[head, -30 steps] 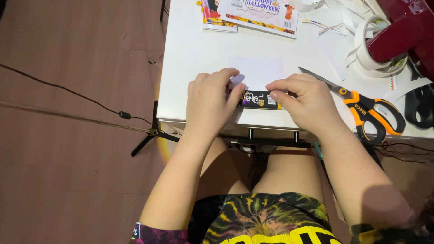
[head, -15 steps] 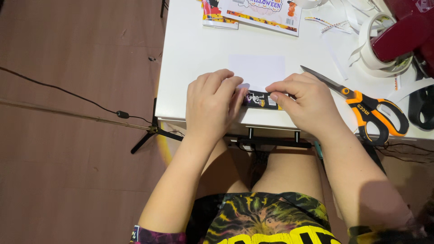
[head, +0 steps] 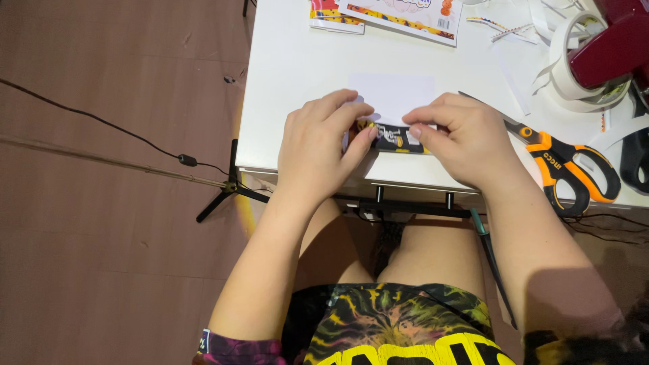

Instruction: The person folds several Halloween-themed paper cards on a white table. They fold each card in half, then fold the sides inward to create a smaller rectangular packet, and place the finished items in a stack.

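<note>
Both of my hands rest at the near edge of a white table [head: 291, 81]. Between them lies a small dark printed strip [head: 392, 140] with yellow and white marks. My left hand [head: 321, 149] pinches its left end with thumb and fingers. My right hand [head: 460, 142] presses and pinches its right end. The strip overlaps the near edge of a plain white paper rectangle [head: 395, 94] lying flat on the table. How the strip's hidden middle sits under my fingers is unclear.
Orange-and-black scissors [head: 561, 162] lie just right of my right hand. A tape roll [head: 574, 74] with a dark red dispenser [head: 608, 47] and loose paper strips sit at the far right. Colourful printed booklets [head: 399, 13] lie at the far edge. A cable and tripod leg cross the brown floor at left.
My hands have stayed on the strip, with small finger shifts. The view has drifted slightly, so the table sits a little lower in the picture.
</note>
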